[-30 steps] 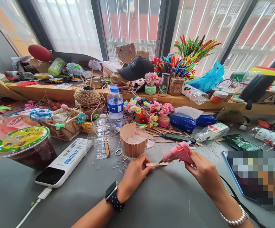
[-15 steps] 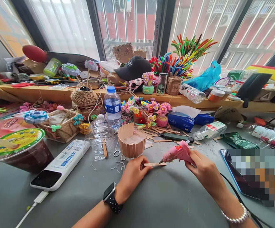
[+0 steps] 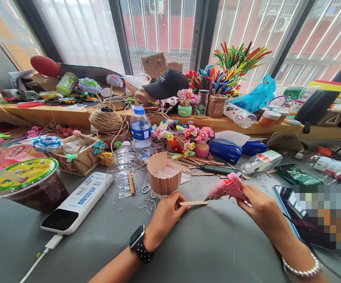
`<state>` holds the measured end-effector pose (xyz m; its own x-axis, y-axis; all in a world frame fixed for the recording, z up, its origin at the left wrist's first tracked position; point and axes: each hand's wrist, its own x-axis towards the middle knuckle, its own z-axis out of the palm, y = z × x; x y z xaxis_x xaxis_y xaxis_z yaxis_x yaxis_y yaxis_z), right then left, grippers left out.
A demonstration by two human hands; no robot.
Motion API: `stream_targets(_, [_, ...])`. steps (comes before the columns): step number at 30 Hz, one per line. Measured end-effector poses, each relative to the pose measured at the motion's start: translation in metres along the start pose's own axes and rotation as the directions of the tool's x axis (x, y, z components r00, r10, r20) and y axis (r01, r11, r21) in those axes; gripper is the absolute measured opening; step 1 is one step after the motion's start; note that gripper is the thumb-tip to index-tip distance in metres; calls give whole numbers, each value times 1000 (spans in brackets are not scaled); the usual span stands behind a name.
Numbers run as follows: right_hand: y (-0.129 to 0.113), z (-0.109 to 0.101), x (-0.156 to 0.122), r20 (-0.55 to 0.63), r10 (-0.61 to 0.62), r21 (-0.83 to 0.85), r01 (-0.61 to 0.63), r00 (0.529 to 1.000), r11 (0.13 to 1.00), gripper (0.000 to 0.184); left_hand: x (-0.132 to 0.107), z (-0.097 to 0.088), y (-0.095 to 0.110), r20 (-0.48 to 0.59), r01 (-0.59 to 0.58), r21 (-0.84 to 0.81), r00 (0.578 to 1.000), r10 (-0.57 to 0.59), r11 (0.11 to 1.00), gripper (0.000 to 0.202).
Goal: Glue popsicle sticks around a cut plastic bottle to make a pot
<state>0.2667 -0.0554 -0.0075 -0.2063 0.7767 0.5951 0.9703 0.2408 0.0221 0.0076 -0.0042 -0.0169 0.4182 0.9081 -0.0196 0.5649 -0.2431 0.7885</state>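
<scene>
My left hand (image 3: 167, 212) pinches one end of a wooden craft stick (image 3: 194, 203) and holds it just over the grey table. In my right hand (image 3: 257, 206) is a pink hot glue gun (image 3: 225, 188), fingers wrapped round its handle. The gun's nozzle is at the free right end of the stick. Just beyond my left hand stands a round cup (image 3: 164, 182) sided with upright wooden sticks, one side rising higher than the rest. Scissors (image 3: 147, 188), partly hidden, lie to the left of the cup.
A cut clear plastic bottle (image 3: 125, 173), a water bottle (image 3: 141, 133) and a white power bank (image 3: 76, 204) stand or lie to the left. Loose craft sticks (image 3: 198, 160) and a green-handled knife (image 3: 217, 169) lie behind. A phone (image 3: 306, 220) is at right, a lidded drink cup (image 3: 26, 181) far left.
The glue gun and my right hand have moved right, taking the nozzle along the stick to its right end. My left hand keeps its pinch on the stick.
</scene>
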Motion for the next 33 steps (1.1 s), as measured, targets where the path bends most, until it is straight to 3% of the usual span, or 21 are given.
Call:
stream_targets(10, [-8, 3, 1, -55, -23, -25, 22, 998, 999, 25, 0, -1, 1, 11, -3, 6, 1000, 3, 1000, 14])
stream_targets(15, [-10, 3, 3, -25, -97, 15, 97, 995, 995, 37, 0, -1, 2, 3, -2, 11, 1000, 2, 1000, 13])
stream_targets(22, [-19, 0, 5, -49, -39, 24, 40, 998, 999, 31, 0, -1, 2, 18, 10, 8, 1000, -10, 1000, 14])
stream_targets(33, [-19, 2, 4, -71, -48, -16, 47, 996, 999, 46, 0, 0, 0, 10, -2, 15, 1000, 2, 1000, 14])
